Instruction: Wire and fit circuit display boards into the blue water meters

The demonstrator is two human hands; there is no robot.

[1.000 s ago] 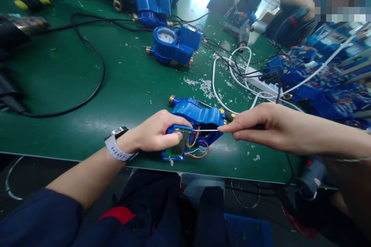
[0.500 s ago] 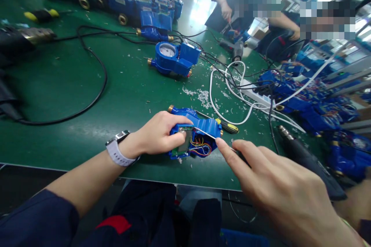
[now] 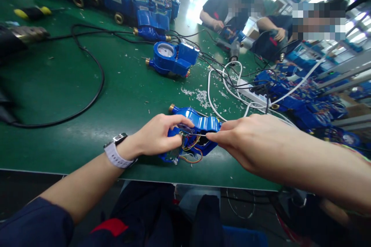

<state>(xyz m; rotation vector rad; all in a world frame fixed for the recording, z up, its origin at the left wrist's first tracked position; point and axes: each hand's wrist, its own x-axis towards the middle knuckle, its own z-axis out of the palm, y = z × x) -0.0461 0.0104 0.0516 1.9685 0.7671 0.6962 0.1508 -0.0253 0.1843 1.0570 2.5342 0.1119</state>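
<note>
A blue meter housing (image 3: 206, 123) lies on the green table near its front edge, its compartment open. Coloured wires (image 3: 197, 158) run from it to a circuit board (image 3: 173, 155) at its left. My left hand (image 3: 162, 133), with a watch on the wrist, is closed round the board end, thumb and forefinger on it. In my right hand (image 3: 237, 139) is a thin metal tool (image 3: 197, 135), pinched by the fingers, its shaft reaching left over the opening. The tool's handle is hidden by the hand.
Another blue meter (image 3: 174, 58) stands behind. Cables and a white power strip (image 3: 253, 94) lie at the right. Many blue meters (image 3: 116, 0) fill the back left, near a yellow-black screwdriver (image 3: 32, 12). Two people work across the table.
My right hand has moved left and in over the housing with the tool. The board and wires have come out towards the lower left. My left hand stays on the part.
</note>
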